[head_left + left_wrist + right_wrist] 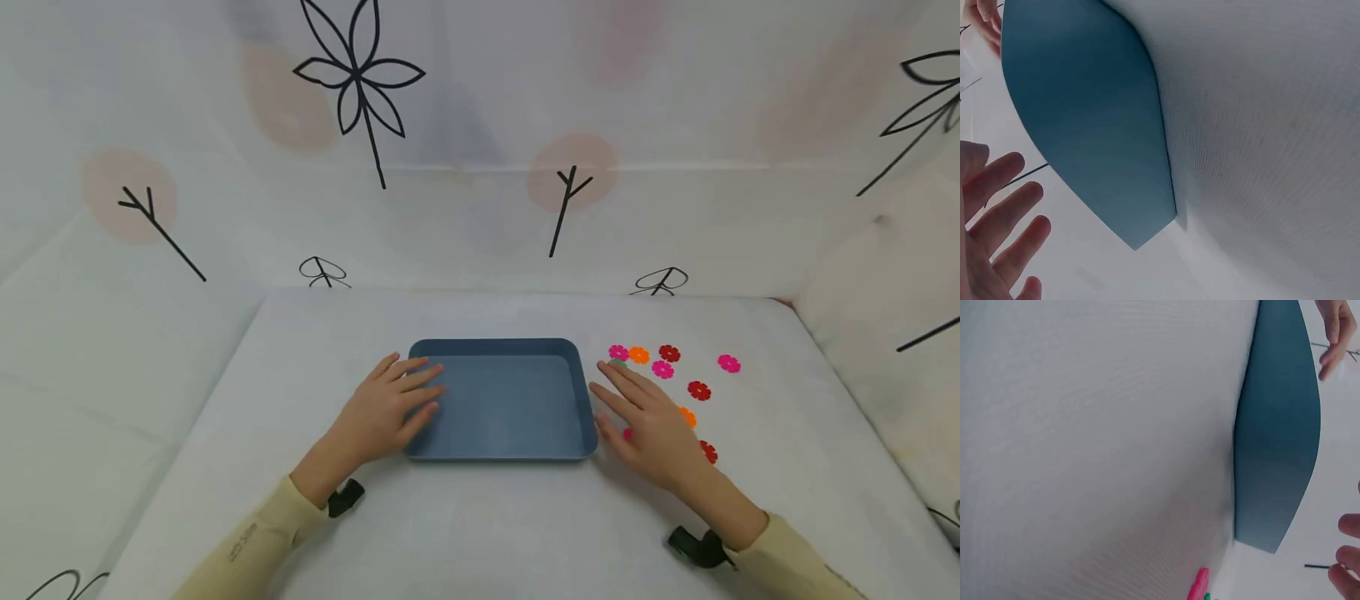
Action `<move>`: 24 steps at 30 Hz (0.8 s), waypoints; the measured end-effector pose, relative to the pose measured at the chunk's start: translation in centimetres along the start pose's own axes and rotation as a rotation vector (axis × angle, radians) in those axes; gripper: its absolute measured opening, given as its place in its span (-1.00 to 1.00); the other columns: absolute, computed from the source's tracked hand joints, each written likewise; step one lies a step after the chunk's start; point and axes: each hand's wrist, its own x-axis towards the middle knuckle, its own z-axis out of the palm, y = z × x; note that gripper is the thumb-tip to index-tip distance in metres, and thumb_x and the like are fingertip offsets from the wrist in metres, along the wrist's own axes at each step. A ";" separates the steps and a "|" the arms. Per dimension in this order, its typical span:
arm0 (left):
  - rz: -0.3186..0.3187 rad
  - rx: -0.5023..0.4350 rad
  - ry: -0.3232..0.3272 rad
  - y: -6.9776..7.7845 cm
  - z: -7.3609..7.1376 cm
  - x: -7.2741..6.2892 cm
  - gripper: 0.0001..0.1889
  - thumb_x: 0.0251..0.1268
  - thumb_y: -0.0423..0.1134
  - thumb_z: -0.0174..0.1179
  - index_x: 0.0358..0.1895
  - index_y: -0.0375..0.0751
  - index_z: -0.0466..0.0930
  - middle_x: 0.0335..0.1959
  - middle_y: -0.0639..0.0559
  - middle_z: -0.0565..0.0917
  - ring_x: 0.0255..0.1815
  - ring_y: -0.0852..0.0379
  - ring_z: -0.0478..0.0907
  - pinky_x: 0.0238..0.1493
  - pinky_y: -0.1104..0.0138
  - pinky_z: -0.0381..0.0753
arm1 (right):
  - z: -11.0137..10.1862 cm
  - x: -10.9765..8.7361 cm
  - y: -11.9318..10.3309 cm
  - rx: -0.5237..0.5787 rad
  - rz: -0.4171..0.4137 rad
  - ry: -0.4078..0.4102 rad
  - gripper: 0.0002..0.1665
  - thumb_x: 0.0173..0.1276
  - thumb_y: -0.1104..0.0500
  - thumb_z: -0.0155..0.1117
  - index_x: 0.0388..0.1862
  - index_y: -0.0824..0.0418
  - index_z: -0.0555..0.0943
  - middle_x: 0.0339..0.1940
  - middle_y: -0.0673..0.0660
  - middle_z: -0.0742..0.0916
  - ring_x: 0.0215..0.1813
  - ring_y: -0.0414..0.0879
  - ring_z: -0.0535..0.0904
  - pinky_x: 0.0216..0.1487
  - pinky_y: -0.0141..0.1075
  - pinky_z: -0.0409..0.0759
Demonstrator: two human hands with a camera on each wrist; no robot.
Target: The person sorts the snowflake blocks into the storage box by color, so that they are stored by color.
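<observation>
A shallow blue-grey rectangular tray (502, 400) lies on the white cloth, its inside bare. Over its left edge hovers my left hand (386, 412), fingers spread and holding nothing; the left wrist view shows the fingers (1022, 199) apart from the tray wall (1091, 125). My right hand (648, 425) is just beyond the tray's right edge, fingers extended, above some of the flower-shaped pieces. These are small and flat, in pink (729, 363), red (699, 391) and orange (639, 355). A green one is partly covered by the right fingertips, and others are partly hidden under that hand.
White cloth (480, 533) covers the table. Behind it hangs a pale fabric backdrop (465, 225) with black plant drawings, and similar fabric stands at both sides. A small dark device (347, 498) sits at the left wrist, another (697, 547) at the right.
</observation>
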 end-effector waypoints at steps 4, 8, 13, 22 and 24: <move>-0.042 -0.098 0.092 -0.4 0.2 -0.1 -0.81 0.29 -0.23 0.31 -0.07 -0.12 0.77 0.09 -0.02 0.68 0.14 -0.05 0.55 0.23 -0.02 0.44 | 0.2 -0.4 0.5 0.097 0.055 0.091 -0.44 0.46 -0.18 0.15 0.08 0.25 0.70 0.27 0.17 0.61 0.25 0.13 0.51 0.23 -0.38 0.45; -0.119 -0.171 0.154 -1.1 0.6 -0.6 -0.84 0.27 -0.28 0.31 -0.12 -0.14 0.75 -0.05 0.03 0.67 -0.04 0.05 0.56 -0.05 0.16 0.58 | 0.2 -1.0 1.3 0.173 0.122 0.176 -0.67 0.29 0.11 0.41 -0.04 0.26 0.72 0.07 0.15 0.70 0.09 0.06 0.58 0.13 -0.71 0.23; -0.254 -0.242 0.173 -2.0 1.0 -1.1 -0.84 0.31 -0.27 0.30 -0.08 -0.14 0.70 -0.10 0.06 0.62 -0.14 0.13 0.55 -0.24 0.22 0.59 | -0.2 -1.8 2.7 0.248 0.255 0.259 -0.60 0.04 0.48 0.47 -0.08 0.30 0.72 -0.10 0.14 0.74 0.03 -0.23 0.55 -0.01 -0.70 0.36; -0.455 -0.508 0.068 -3.8 2.0 -1.9 -0.60 0.38 -0.21 0.28 0.23 -0.21 0.55 0.02 -0.03 0.56 -0.17 0.15 0.61 -0.25 0.25 0.63 | -1.8 -3.3 6.2 0.295 0.589 0.309 -0.75 0.38 0.34 0.28 0.02 0.28 0.69 -0.09 0.21 0.72 -0.11 -0.51 0.44 -0.10 -0.69 0.38; -0.491 -0.591 0.055 -4.4 2.5 -2.1 -0.56 0.38 -0.22 0.28 0.28 -0.21 0.51 0.05 -0.05 0.55 -0.14 0.12 0.63 -0.23 0.27 0.62 | -2.0 -3.8 7.4 0.282 0.670 0.306 -0.74 0.45 0.25 0.23 0.05 0.27 0.68 -0.06 0.21 0.70 -0.11 -0.52 0.42 -0.10 -0.70 0.35</move>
